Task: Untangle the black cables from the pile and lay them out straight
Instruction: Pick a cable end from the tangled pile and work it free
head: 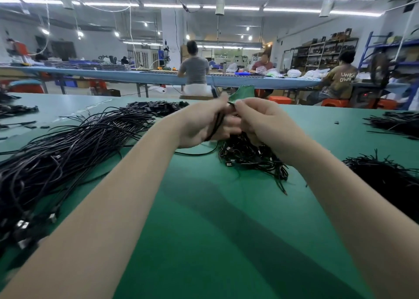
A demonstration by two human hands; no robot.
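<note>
Black cables in several heaps on green table (204, 208): long laid-out bundle (68, 153) at left, tangled pile (249, 160) just under the hands, further heaps at right (390, 181) and far right (399, 124). Broad bare green mat in the near middle between the forearms, open down to the near edge; far edge of table close behind the hands. Few black cable strands (216, 126) running down across left palm, gripped by left hand (204, 122) with fingers curled round them. Right hand (260, 119) raised beside it, nearly touching, thumb and forefinger pinching the strands' upper end (232, 103). Both forearms stretched forward, hands held above the tangled pile. Strand ends blurred. Seated workers at long bench (158, 76) beyond.
</note>
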